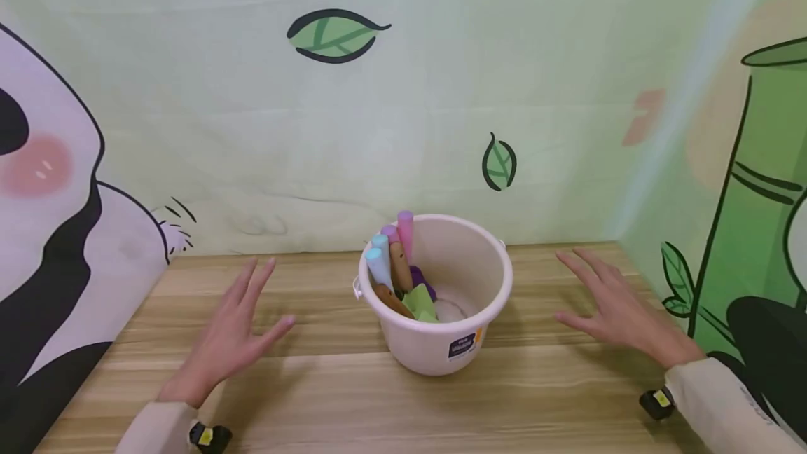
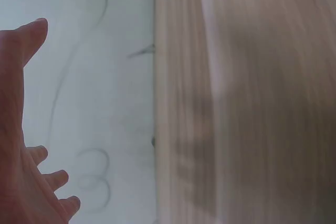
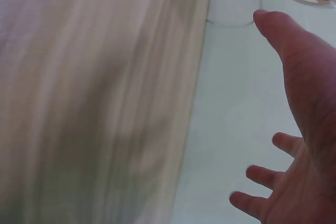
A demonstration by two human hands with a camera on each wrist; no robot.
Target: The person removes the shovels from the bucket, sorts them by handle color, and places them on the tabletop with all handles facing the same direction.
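Observation:
A white bucket stands upright on the wooden table in the middle of the head view. Leaning inside its left wall are several slim pieces: a pink one, light blue ones and brown ones. Lower in the bucket lie a light green piece and a dark purple one. My left hand hovers left of the bucket, fingers spread, holding nothing. On the other side my right hand is likewise spread and holds nothing, apart from the bucket.
The wooden table runs back to a pale green backdrop printed with leaves, a panda and bamboo. The bucket has a wire handle hinge at its left rim. A black wrist camera sits at the left cuff, another at the right.

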